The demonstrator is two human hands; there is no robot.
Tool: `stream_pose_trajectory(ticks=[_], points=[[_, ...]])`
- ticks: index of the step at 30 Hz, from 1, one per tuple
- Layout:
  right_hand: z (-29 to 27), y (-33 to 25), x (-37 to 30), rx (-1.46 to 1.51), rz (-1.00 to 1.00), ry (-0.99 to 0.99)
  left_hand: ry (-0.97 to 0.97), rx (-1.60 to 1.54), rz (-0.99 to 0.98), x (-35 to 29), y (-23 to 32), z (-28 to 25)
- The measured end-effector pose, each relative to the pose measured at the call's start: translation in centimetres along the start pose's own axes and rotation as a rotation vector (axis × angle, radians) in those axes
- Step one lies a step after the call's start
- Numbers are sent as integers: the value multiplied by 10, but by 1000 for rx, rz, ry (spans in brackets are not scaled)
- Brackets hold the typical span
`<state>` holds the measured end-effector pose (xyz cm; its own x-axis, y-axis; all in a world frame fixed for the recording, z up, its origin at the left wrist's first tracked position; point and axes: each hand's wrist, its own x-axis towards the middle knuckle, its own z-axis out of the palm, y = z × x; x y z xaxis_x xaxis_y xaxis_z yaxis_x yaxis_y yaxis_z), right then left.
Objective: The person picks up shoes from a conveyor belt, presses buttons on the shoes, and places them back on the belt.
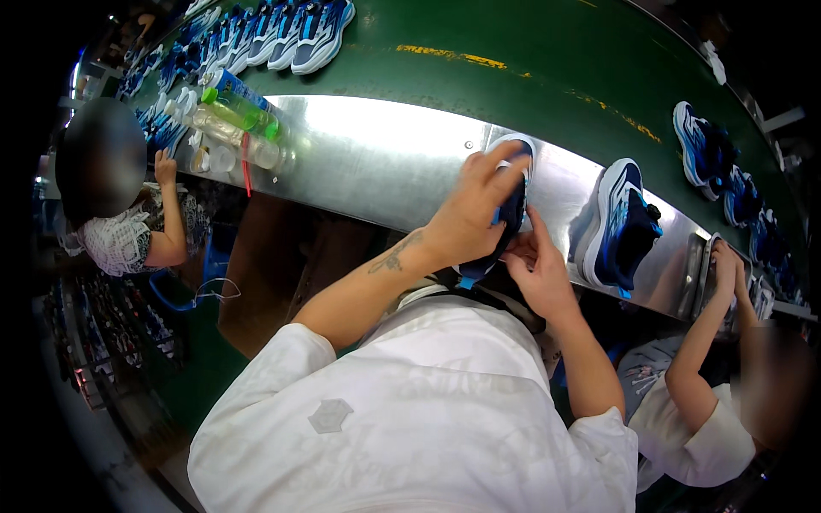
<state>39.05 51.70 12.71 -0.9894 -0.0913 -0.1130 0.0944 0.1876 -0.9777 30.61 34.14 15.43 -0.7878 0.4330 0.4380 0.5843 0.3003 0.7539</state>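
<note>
A navy and blue sneaker (510, 214) with a white sole lies in front of me at the edge of the steel ledge, its toe pointing away. My left hand (472, 209) reaches over it from the left, fingers curled across its upper and slightly blurred. From the right, my right hand (539, 263) grips the shoe's side near the heel, thumb and fingers bent against it. Part of the upper is hidden under my hands. To the right, a matching sneaker (623, 227) stands on the steel, touched by neither hand.
Beyond the steel ledge (359, 145) runs a green belt (513, 43). Rows of similar sneakers (321, 34) stand far left, with more sneakers (705, 150) at right. Plastic bottles (244, 111) lie on the ledge's left. People work on both sides; one person's hands (725, 261) are at right.
</note>
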Motion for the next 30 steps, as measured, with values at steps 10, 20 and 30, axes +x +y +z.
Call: stream_pose_trajectory(ticks=[10, 20, 30], points=[[-42, -86, 61, -810, -561, -256, 95, 30, -297, -21, -8, 13], [-27, -91, 64, -1254, -293, -445, 200, 160, -228, -29, -8, 29], [-42, -85, 74, -1163, -571, -442, 170, 179, -217, -30, -6, 33]])
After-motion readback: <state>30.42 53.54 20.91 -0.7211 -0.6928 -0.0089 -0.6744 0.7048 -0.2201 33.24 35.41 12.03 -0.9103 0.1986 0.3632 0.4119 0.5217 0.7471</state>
